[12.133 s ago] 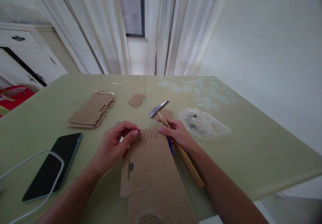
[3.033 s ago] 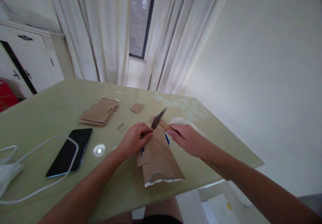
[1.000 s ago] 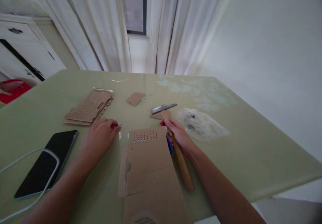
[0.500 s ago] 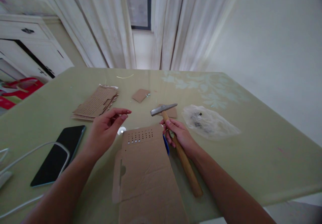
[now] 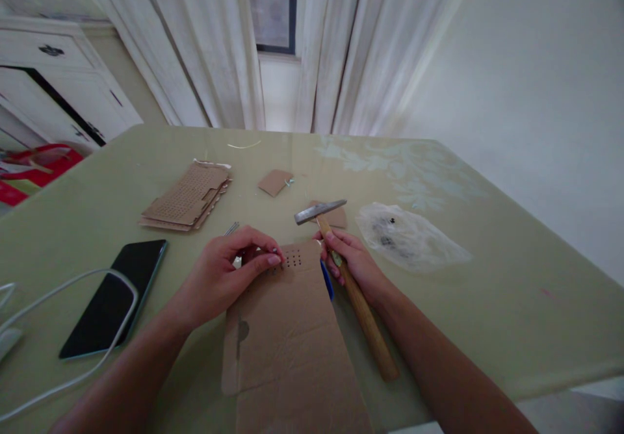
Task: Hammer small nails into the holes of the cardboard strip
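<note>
A long brown cardboard sheet (image 5: 287,343) lies in front of me on the green table (image 5: 487,278), with rows of small holes near its far end. My left hand (image 5: 224,275) rests on that end, thumb and fingers pinched on a small nail (image 5: 275,252) by the holes. My right hand (image 5: 348,262) grips the wooden handle of a hammer (image 5: 355,297); its steel head (image 5: 319,211) hovers just beyond the sheet. A blue pen (image 5: 326,280) peeks out beside the sheet's right edge.
A stack of perforated cardboard pieces (image 5: 188,195) and a small cardboard scrap (image 5: 275,181) lie farther back. A clear plastic bag (image 5: 409,239) with dark bits is on the right. A black phone (image 5: 114,297) with a white cable (image 5: 63,291) lies left. Loose nails (image 5: 231,228) lie behind my left hand.
My left hand has come back from the left side of the table, where it picked up a nail, and now holds it at the sheet's holes. The hammer has barely moved.
</note>
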`<state>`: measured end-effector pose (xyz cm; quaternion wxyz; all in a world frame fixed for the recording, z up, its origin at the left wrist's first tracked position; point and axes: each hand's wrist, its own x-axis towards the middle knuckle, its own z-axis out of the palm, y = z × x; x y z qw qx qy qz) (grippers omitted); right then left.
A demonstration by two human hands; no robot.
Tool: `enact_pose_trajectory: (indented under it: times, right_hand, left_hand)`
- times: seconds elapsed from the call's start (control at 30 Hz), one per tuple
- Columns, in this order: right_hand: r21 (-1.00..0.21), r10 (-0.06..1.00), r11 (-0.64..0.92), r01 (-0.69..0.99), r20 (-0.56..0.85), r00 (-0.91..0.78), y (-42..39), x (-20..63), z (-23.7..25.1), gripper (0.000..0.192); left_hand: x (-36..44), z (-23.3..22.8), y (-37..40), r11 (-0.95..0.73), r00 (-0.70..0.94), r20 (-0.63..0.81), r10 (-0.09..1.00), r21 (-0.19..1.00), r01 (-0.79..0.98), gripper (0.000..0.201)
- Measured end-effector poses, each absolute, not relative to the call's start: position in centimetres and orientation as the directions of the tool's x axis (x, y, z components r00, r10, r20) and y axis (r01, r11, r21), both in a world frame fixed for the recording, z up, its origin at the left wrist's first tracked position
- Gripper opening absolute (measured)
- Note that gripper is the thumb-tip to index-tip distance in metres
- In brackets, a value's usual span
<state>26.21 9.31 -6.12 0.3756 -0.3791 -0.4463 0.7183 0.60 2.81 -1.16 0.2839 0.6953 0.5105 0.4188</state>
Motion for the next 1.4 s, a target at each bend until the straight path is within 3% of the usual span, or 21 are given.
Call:
enact_pose_trajectory:
  times: [0.7, 0.97, 1.03, 1.1, 1.13, 1.23, 1.3, 1.4]
  right_hand:
    - [-0.932, 0.881, -0.300, -0.202, -0.190, -0.434, 9.2, 26.4, -5.8, 0.043]
    - [-0.976, 0.936, -0.063, -0.209, 0.015, -0.351, 9.0, 27.8, -2.0, 0.041]
    - [-0.992, 0.920, -0.004, -0.128, 0.046, -0.390, 8.2, 28.2, 0.4, 0.038]
    - [-0.990, 0.880, 0.106, 0.087, 0.053, -0.473, 7.1, 28.8, 3.5, 0.032]
    - [-0.950, 0.864, 0.211, 0.229, 0.071, -0.498, 6.4, 29.0, 5.1, 0.028]
    - [-0.661, 0.799, 0.521, 0.540, 0.157, -0.580, 4.1, 29.2, 9.2, 0.026]
    - [-0.548, 0.796, 0.574, 0.609, 0.200, -0.571, 2.7, 28.6, 10.6, 0.027]
    - [-0.522, 0.821, 0.557, 0.646, 0.229, -0.523, 1.5, 27.4, 10.7, 0.028]
  left_hand:
    - [0.7, -0.7, 2.7, -0.405, 0.183, 0.363, 0.914, 0.774, 0.487, 0.011]
    - [0.8, -1.3, 3.1, -0.456, 0.220, 0.402, 0.889, 0.726, 0.514, 0.019]
    - [0.8, -1.6, 3.4, -0.454, 0.220, 0.399, 0.890, 0.731, 0.510, 0.022]
    - [0.9, -1.9, 3.6, -0.449, 0.226, 0.389, 0.893, 0.743, 0.496, 0.023]
    - [0.9, -2.0, 3.8, -0.449, 0.231, 0.385, 0.893, 0.751, 0.484, 0.023]
    - [0.9, -2.1, 4.0, -0.456, 0.244, 0.385, 0.890, 0.768, 0.450, 0.022]
    - [1.0, -2.1, 4.1, -0.466, 0.252, 0.393, 0.884, 0.765, 0.444, 0.021]
    - [1.1, -1.8, 4.0, -0.483, 0.258, 0.409, 0.875, 0.759, 0.437, 0.020]
